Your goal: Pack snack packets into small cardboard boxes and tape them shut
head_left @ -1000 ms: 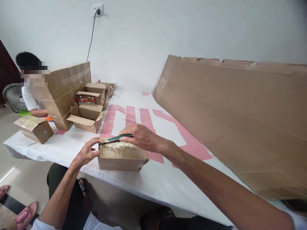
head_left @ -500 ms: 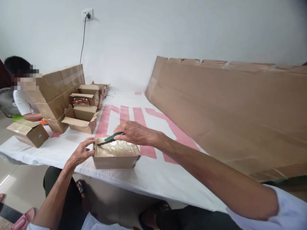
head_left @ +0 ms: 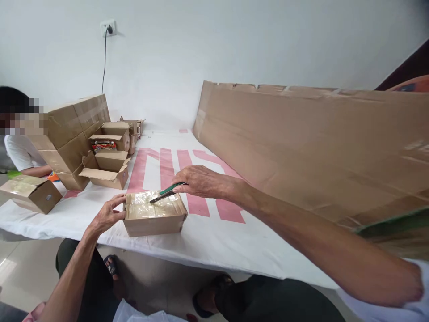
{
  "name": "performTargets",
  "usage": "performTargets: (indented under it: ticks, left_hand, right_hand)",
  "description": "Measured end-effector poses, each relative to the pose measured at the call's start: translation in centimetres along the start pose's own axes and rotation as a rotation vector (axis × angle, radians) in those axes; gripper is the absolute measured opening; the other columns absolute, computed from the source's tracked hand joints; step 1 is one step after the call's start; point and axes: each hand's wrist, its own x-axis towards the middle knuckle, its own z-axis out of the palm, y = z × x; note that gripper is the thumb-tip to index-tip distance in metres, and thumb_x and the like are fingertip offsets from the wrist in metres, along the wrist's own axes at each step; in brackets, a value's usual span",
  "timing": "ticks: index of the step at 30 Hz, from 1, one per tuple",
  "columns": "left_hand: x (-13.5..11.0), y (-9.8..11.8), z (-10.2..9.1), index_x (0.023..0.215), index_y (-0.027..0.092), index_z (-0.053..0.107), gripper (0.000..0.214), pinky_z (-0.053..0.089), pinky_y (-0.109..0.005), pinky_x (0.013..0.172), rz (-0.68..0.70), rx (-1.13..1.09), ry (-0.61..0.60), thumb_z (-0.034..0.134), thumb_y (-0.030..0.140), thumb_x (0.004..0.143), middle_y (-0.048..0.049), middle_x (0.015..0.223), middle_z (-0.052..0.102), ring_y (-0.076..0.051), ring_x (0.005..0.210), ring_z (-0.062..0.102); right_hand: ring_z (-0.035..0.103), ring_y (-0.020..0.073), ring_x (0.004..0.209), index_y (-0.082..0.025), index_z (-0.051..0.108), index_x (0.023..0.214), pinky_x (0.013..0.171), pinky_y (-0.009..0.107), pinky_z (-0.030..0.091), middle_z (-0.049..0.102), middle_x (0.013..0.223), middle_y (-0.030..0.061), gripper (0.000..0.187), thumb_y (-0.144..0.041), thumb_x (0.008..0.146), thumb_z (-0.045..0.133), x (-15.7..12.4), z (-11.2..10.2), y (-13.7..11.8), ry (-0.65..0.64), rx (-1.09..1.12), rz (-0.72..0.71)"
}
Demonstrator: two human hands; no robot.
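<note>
A small cardboard box [head_left: 152, 223] with clear tape across its top sits near the table's front edge. My left hand [head_left: 107, 215] grips the box's left end, thumb and fingers against it. In my right hand [head_left: 197, 181] is a green box cutter [head_left: 170, 189], held with its blade slanting down to the left. The blade tip is at the taped seam, around the middle of the top. My fingers hide the rear of the cutter's handle.
Two open cardboard boxes [head_left: 106, 169] and a stack of closed boxes [head_left: 67, 134] stand at the left. A taped box [head_left: 31, 193] lies at the left edge, near a seated person [head_left: 25, 152]. A large cardboard sheet [head_left: 301, 152] leans along the right. White cloth with pink lettering covers the table [head_left: 214, 250].
The box cutter has moved right along the taped top, from the left end toward the middle. My left hand still holds the box's left end. The view has shifted slightly right.
</note>
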Motion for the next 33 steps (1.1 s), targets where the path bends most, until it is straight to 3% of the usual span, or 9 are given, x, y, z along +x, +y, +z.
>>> performTargets:
  ticks: [6, 12, 16, 19, 21, 24, 29, 31, 33]
  left_hand:
    - [0.2, 0.1, -0.1, 0.128, 0.028, 0.082, 0.049, 0.063, -0.038, 0.099, -0.003, 0.020, -0.001, 0.078, 0.030, 0.079, -0.0100, 0.158, 0.059, -0.038, 0.147, 0.053]
    - [0.3, 0.0, -0.3, 0.129, 0.026, 0.081, 0.050, 0.063, -0.038, 0.099, -0.009, 0.014, -0.020, 0.078, 0.030, 0.080, -0.0106, 0.160, 0.058, -0.039, 0.148, 0.052]
    - [0.4, -0.2, -0.3, 0.126, 0.025, 0.082, 0.047, 0.064, -0.037, 0.094, -0.006, -0.012, -0.018, 0.080, 0.031, 0.079, -0.0110, 0.160, 0.057, -0.040, 0.149, 0.051]
    - [0.5, -0.4, -0.2, 0.120, 0.025, 0.084, 0.041, 0.064, -0.034, 0.092, 0.006, -0.049, -0.040, 0.083, 0.032, 0.079, -0.0104, 0.165, 0.053, -0.041, 0.153, 0.046]
    - [0.7, -0.5, -0.2, 0.117, 0.025, 0.085, 0.039, 0.064, -0.033, 0.092, 0.011, -0.089, -0.050, 0.085, 0.031, 0.078, -0.0104, 0.167, 0.049, -0.042, 0.157, 0.041]
    - [0.7, -0.4, -0.2, 0.118, 0.026, 0.085, 0.041, 0.063, -0.033, 0.095, 0.010, -0.145, -0.068, 0.087, 0.030, 0.078, -0.0104, 0.170, 0.044, -0.044, 0.160, 0.036]
    - [0.4, 0.4, -0.1, 0.126, 0.027, 0.083, 0.044, 0.061, -0.032, 0.094, 0.002, -0.159, -0.111, 0.083, 0.025, 0.082, -0.0090, 0.171, 0.041, -0.041, 0.155, 0.041]
    - [0.3, 0.7, -0.1, 0.125, 0.027, 0.083, 0.043, 0.060, -0.031, 0.093, 0.000, -0.151, -0.125, 0.080, 0.022, 0.082, -0.0087, 0.169, 0.044, -0.040, 0.152, 0.044]
    - [0.4, 0.8, -0.1, 0.124, 0.027, 0.084, 0.043, 0.060, -0.031, 0.092, -0.005, -0.140, -0.133, 0.078, 0.021, 0.082, -0.0084, 0.165, 0.047, -0.037, 0.147, 0.048]
  right_hand:
    - [0.066, 0.0215, 0.082, -0.028, 0.083, 0.091, 0.068, 0.031, 0.037, 0.079, 0.089, 0.0034, 0.022, -0.032, 0.102, 0.064, -0.9, -0.6, 0.8, -0.057, -0.050, 0.017]
    - [0.069, 0.0236, 0.083, -0.028, 0.083, 0.088, 0.069, 0.033, 0.038, 0.080, 0.089, 0.0044, 0.024, -0.037, 0.101, 0.065, -4.2, -1.4, 3.2, -0.061, -0.031, 0.138]
    - [0.068, 0.0239, 0.080, -0.029, 0.083, 0.090, 0.070, 0.034, 0.043, 0.080, 0.087, 0.0033, 0.029, -0.047, 0.099, 0.063, -7.0, -2.8, 4.0, 0.023, 0.079, 0.174]
    - [0.069, 0.0238, 0.079, -0.028, 0.083, 0.095, 0.071, 0.035, 0.047, 0.081, 0.091, 0.0032, 0.032, -0.052, 0.098, 0.061, -9.5, -1.9, 4.8, 0.190, 0.189, 0.253]
    - [0.071, 0.0262, 0.084, -0.024, 0.080, 0.101, 0.075, 0.036, 0.051, 0.080, 0.095, 0.0059, 0.036, -0.053, 0.098, 0.058, -11.2, 0.9, 5.5, 0.352, 0.230, 0.349]
    - [0.074, 0.0302, 0.098, -0.020, 0.074, 0.113, 0.085, 0.041, 0.057, 0.079, 0.108, 0.0121, 0.037, -0.046, 0.100, 0.051, -13.2, 8.2, 6.5, 0.525, 0.233, 0.486]
    - [0.073, 0.0322, 0.104, -0.020, 0.069, 0.125, 0.089, 0.044, 0.060, 0.074, 0.110, 0.0143, 0.037, -0.035, 0.100, 0.048, -14.7, 20.4, 6.9, 0.532, 0.113, 0.579]
    - [0.073, 0.0315, 0.100, -0.021, 0.069, 0.126, 0.088, 0.043, 0.060, 0.073, 0.108, 0.0141, 0.037, -0.035, 0.100, 0.047, -14.9, 22.8, 6.9, 0.517, 0.084, 0.578]
    - [0.072, 0.0306, 0.095, -0.022, 0.070, 0.124, 0.084, 0.042, 0.059, 0.073, 0.106, 0.0131, 0.036, -0.035, 0.100, 0.047, -14.9, 23.4, 7.0, 0.547, 0.094, 0.595]
